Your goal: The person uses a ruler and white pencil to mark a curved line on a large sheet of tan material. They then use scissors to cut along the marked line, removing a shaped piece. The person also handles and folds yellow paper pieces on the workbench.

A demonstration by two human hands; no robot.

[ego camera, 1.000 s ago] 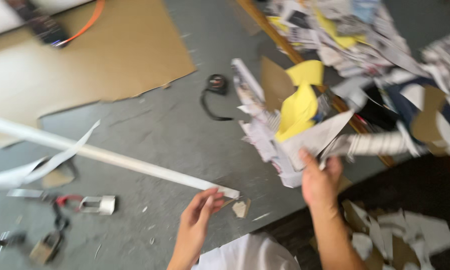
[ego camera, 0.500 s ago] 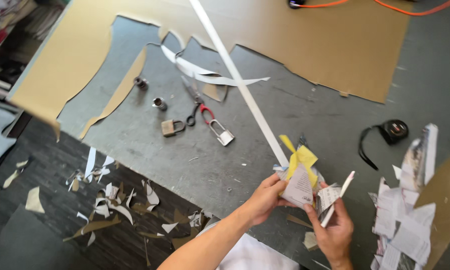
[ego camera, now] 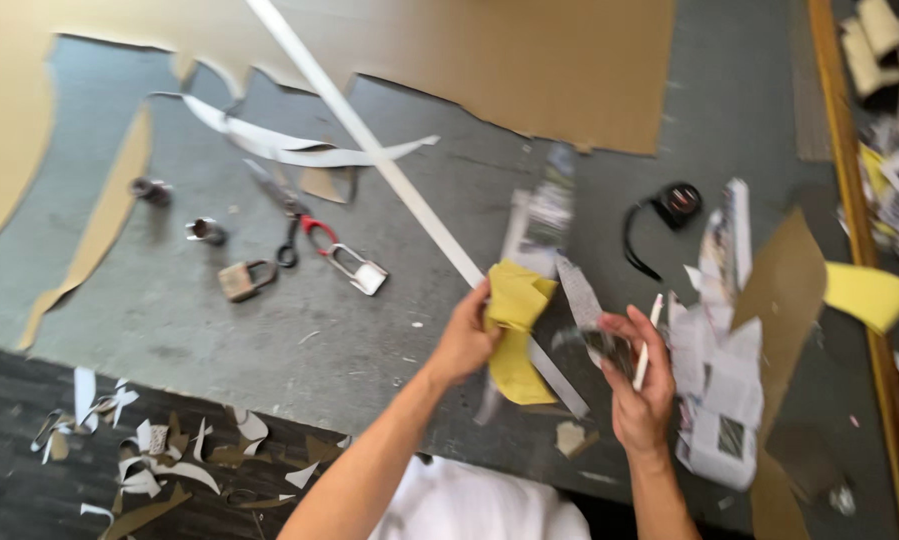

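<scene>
My left hand grips a yellow piece of paper by its left edge, held above the grey floor mat. My right hand holds a bundle of grey printed paper scraps and a thin white strip. A blurred printed sheet sticks up behind the yellow paper. The two hands are close together, with the yellow paper between them.
A long white bar runs diagonally over the mat. Scissors and padlocks lie to the left, a tape measure to the right. Brown cardboard covers the far side. Paper scraps pile at the right and litter the dark floor.
The view has swung and moved closer to the hands. The bundle has been pulled apart: the yellow paper is now in my left hand, the printed scraps in my right.
</scene>
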